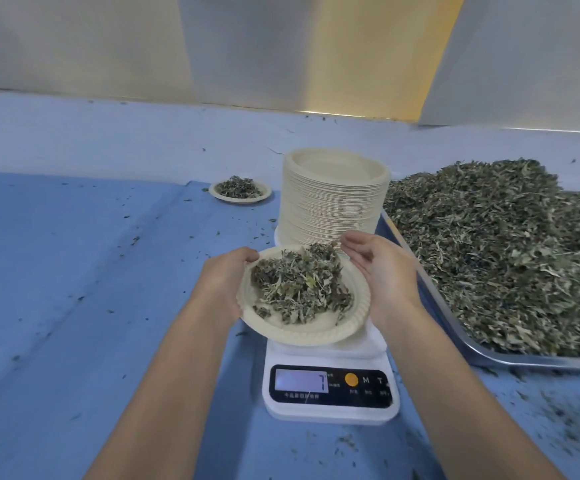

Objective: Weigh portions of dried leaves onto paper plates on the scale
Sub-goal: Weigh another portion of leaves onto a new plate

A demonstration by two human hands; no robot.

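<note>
1. Left hand [224,289] is gripping the left rim of the paper plate [302,332], thumb lying over the edge and fingers curling underneath. It is doing all the holding, so if that one-sided grip is slackening or twisting, the plate is liable to tip to the right and shed its load
2. Right hand [382,271] is hovering open just beside the plate's right rim, palm turned inward, fingers relaxed and loosely spread, holding nothing. Whether its palm is brushing the rim, I cannot tell
3. Scale [330,393] is sitting directly under the plate, its lit display showing a blurred figure that looks like a 7. Whether the plate is resting on the platform or being held just above it is not clear. If the left hand is bearing part of the weight or pressing down, the reading is going to be false
4. Dried leaves [302,285] are lying heaped on the plate and reaching up to its far rim. Being loose and light, they are likely to slide off at any tilt or jolt and join the crumbs scattered over the blue table cover [74,271]
5. Stack of empty plates [333,195] is standing tall just behind the scale, close to the right fingertips, so a careless swing of that hand is risking a knock to it
6. Tray [454,327] at the right is carrying the bulk pile of leaves [506,244], and farther off on the left another filled plate [240,199] is sitting on the table
</note>
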